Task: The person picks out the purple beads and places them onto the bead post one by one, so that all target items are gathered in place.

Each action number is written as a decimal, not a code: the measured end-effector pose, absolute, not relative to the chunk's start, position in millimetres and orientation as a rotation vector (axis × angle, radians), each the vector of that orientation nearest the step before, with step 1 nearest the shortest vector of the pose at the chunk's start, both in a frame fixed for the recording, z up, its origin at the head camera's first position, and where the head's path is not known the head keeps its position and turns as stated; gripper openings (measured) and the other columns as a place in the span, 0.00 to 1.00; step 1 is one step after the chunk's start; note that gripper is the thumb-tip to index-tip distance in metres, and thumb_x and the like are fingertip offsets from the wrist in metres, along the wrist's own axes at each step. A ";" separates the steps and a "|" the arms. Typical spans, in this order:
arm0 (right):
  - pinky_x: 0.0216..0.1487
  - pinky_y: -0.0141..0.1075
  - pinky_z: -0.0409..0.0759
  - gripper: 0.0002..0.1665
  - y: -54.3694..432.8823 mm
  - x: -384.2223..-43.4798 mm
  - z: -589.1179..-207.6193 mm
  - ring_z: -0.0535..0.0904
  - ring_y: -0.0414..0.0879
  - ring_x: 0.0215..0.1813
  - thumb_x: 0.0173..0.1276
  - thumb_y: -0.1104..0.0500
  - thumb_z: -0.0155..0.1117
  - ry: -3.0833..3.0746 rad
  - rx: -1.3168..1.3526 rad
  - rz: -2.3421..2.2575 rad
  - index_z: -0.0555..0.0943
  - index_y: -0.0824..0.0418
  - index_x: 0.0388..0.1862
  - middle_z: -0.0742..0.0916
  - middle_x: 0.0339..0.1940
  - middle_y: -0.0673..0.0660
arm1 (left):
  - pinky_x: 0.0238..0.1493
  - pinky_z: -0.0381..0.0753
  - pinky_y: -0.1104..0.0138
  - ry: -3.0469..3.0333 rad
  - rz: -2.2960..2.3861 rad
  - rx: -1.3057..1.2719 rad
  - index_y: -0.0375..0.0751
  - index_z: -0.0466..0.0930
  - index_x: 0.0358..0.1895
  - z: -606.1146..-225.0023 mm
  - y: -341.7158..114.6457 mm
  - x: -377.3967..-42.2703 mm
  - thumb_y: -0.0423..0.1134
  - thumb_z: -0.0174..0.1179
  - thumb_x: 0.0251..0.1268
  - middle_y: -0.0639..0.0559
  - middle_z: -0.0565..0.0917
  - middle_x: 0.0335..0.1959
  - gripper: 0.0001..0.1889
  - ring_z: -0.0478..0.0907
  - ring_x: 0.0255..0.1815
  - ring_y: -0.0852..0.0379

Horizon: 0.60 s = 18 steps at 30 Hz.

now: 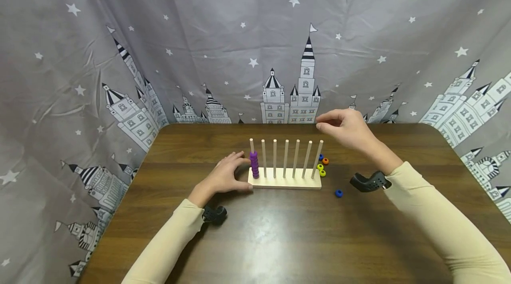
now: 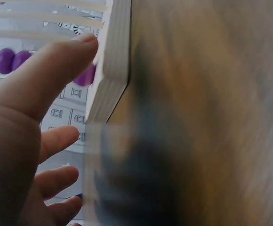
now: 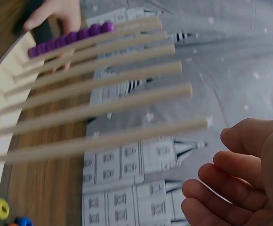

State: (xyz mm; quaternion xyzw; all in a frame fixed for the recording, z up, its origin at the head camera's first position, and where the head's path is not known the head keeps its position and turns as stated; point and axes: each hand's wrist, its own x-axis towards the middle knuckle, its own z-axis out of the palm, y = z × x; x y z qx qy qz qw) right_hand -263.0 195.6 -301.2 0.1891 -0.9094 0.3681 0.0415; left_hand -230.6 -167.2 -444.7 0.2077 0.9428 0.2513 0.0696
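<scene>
A pale wooden peg rack [image 1: 284, 182] with several upright pegs stands mid-table. Purple beads [image 1: 254, 165] are stacked on its leftmost peg; the other pegs are bare. My left hand [image 1: 226, 174] is at the rack's left end, fingers spread. Its thumb [image 2: 66, 63] lies by the base's front corner, the other fingers behind; whether they touch the wood I cannot tell. My right hand [image 1: 346, 129] is raised beyond the rack's right end. Its fingers [image 3: 221, 188] are loosely bent, with a gap to the thumb and nothing between them.
Right of the rack lie two yellow beads [image 1: 322, 173], an orange bead [image 1: 325, 161] and a blue bead [image 1: 321, 157]. Another blue bead [image 1: 339, 193] sits nearer the front. A grey castle-print curtain [image 1: 239, 44] hangs behind the wooden table [image 1: 279, 235].
</scene>
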 end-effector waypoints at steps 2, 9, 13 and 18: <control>0.41 0.21 0.78 0.14 203.5 -262.9 -303.7 0.88 0.48 0.45 0.70 0.56 0.66 -2.795 0.546 1.107 0.89 0.61 0.49 0.92 0.47 0.61 | 0.76 0.55 0.29 2.851 0.713 0.637 0.45 0.77 0.67 -439.7 -172.3 -231.9 0.59 0.75 0.48 0.32 0.65 0.78 0.42 0.57 0.80 0.27; 0.39 0.22 0.77 0.16 227.9 -263.6 -312.6 0.86 0.45 0.44 0.71 0.54 0.66 -2.815 0.468 1.037 0.89 0.61 0.49 0.91 0.49 0.62 | 0.77 0.55 0.31 2.911 0.610 0.666 0.40 0.76 0.67 -418.2 -189.0 -239.8 0.56 0.73 0.51 0.30 0.65 0.77 0.40 0.58 0.78 0.24; 0.39 0.22 0.77 0.16 238.7 -262.0 -313.4 0.84 0.39 0.43 0.71 0.52 0.65 -2.829 0.432 1.024 0.89 0.60 0.50 0.91 0.50 0.62 | 0.77 0.53 0.30 2.943 0.586 0.648 0.40 0.75 0.68 -405.0 -196.8 -245.6 0.55 0.72 0.53 0.29 0.64 0.77 0.39 0.57 0.78 0.23; 0.41 0.26 0.79 0.17 247.9 -259.0 -316.5 0.88 0.49 0.45 0.72 0.52 0.65 -2.839 0.432 0.967 0.88 0.60 0.52 0.91 0.49 0.63 | 0.77 0.50 0.30 2.967 0.537 0.587 0.40 0.74 0.69 -388.6 -204.7 -250.9 0.55 0.70 0.57 0.30 0.62 0.79 0.38 0.54 0.79 0.23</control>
